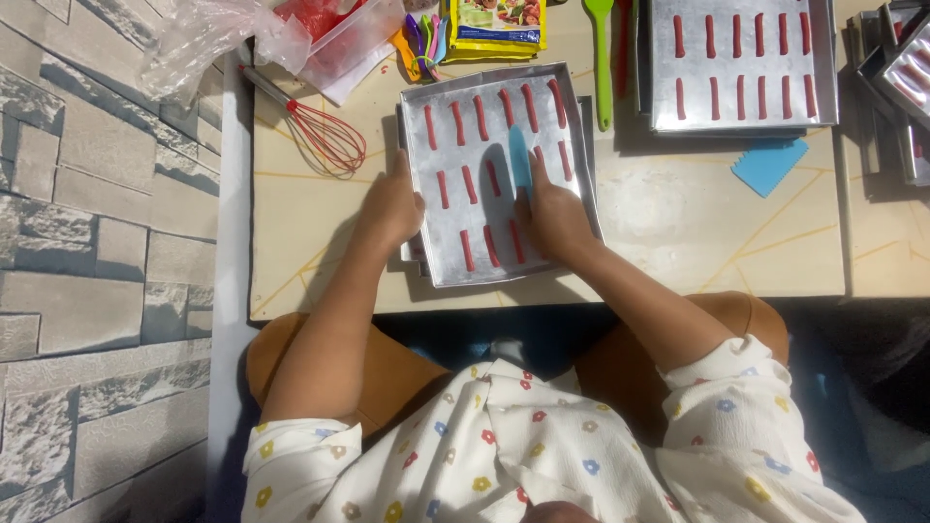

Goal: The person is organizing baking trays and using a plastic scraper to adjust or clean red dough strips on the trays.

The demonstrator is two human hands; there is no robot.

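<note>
A metal baking tray (421, 184) lies on the low table in front of me, with several red dough sticks (469, 183) laid in rows on it. My left hand (390, 205) rests on the tray's left edge and grips it. My right hand (554, 218) is over the tray's right part and holds a light blue scraper (520, 158), whose blade lies flat on the tray between the sticks.
A second tray (823, 68) with several red sticks sits at the back right, more stacked trays (896, 77) beyond it. A red whisk (325, 136), a green spatula (601, 58), a blue scraper (768, 165), coloured spoons (423, 44) and plastic bags (223, 34) lie around. A stone-pattern wall (97, 242) is left.
</note>
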